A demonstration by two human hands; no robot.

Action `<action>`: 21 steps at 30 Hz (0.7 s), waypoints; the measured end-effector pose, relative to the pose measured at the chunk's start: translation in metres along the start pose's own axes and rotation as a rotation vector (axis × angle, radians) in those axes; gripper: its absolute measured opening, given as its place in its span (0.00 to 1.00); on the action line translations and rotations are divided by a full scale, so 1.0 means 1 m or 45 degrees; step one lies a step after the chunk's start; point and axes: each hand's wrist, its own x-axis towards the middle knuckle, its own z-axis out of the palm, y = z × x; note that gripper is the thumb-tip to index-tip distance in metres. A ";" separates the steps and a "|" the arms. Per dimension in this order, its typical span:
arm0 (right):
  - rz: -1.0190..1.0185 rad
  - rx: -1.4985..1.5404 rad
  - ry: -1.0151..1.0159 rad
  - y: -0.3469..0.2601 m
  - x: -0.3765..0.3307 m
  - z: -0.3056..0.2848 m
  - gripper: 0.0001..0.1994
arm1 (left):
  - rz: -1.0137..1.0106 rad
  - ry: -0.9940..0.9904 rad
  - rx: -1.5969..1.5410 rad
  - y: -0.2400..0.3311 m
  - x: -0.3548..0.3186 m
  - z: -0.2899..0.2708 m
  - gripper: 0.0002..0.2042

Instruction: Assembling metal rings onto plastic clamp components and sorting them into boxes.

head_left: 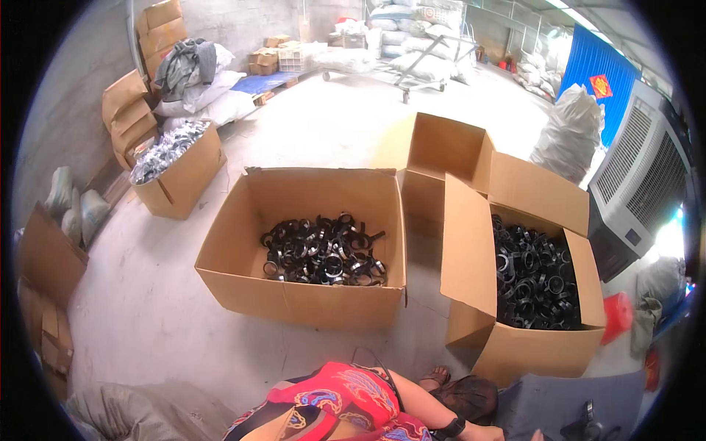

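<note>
My left hand [482,434] reaches toward the lower right, a black band [451,427] round its wrist. The picture's lower edge cuts off its fingers, so any grip is hidden. Only a fingertip of my right hand [537,436] shows, close by. Both are nearest a dark grey padded surface [566,393], where a few black ring-shaped parts [588,425] lie. Ahead stands an open cardboard box [294,299] with a heap of black rings [323,250] inside. Right of it, another open box [540,353] is fuller of black ring parts [533,275].
Behind these, an open carton [450,143] stands. A box of silvery wrapped pieces [184,180] sits at the left, near stacked sacks. On the right are an air cooler [640,169], a red container [616,317] and a large white sack [570,132]. A wheeled trolley [423,70] stands far back.
</note>
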 end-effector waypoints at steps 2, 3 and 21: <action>-0.359 -0.094 0.135 0.033 0.008 0.041 0.26 | -0.002 -0.032 0.059 0.004 0.002 -0.002 0.12; -0.301 -0.108 0.155 0.035 0.006 0.047 0.24 | 0.041 -0.018 0.195 0.000 0.007 -0.002 0.11; -0.180 0.524 0.530 0.060 -0.007 0.043 0.26 | -0.257 -0.019 0.312 0.084 0.008 0.007 0.08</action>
